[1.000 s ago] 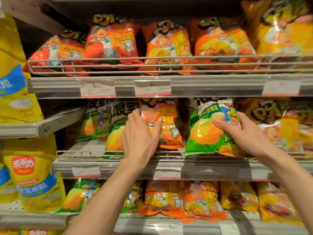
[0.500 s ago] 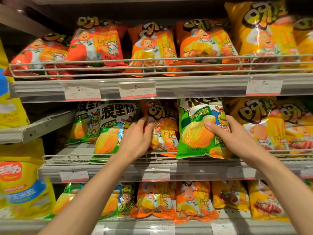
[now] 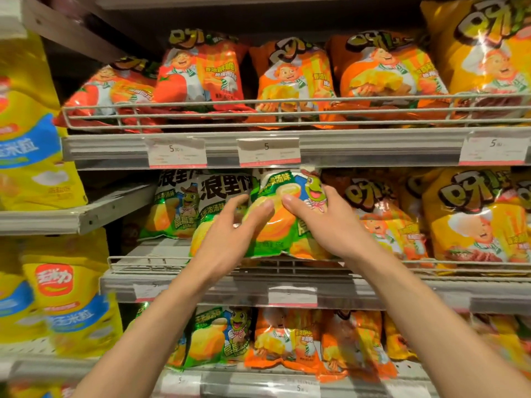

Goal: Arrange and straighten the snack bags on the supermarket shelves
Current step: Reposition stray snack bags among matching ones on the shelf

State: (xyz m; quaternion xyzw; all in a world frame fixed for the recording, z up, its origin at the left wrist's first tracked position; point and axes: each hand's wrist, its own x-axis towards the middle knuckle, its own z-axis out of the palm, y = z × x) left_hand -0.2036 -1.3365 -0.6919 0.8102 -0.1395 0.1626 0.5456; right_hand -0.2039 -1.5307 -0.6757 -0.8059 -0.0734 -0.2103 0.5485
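A green snack bag [image 3: 275,225] with a cartoon frog is lifted at the front of the middle shelf [image 3: 373,291]. My right hand [image 3: 327,225] grips its right side, thumb on the front. My left hand [image 3: 227,237] touches the bag's left front with straight fingers. Two matching green bags [image 3: 175,208] [image 3: 221,193] stand just to its left. An orange bag [image 3: 373,214] stands to its right, partly behind my right hand. A strip of orange shows under the held bag.
A wire rail [image 3: 172,261] runs along the middle shelf's front. Yellow bags [image 3: 474,222] fill its right end. Red and orange bags [image 3: 293,81] line the top shelf behind another rail. The bottom shelf holds green and orange bags [image 3: 284,340]. Large yellow bags [image 3: 69,297] stand at the left.
My right hand has carried the green bag leftward, in front of the orange bag. My left hand has let go of that orange bag and now touches the green one.
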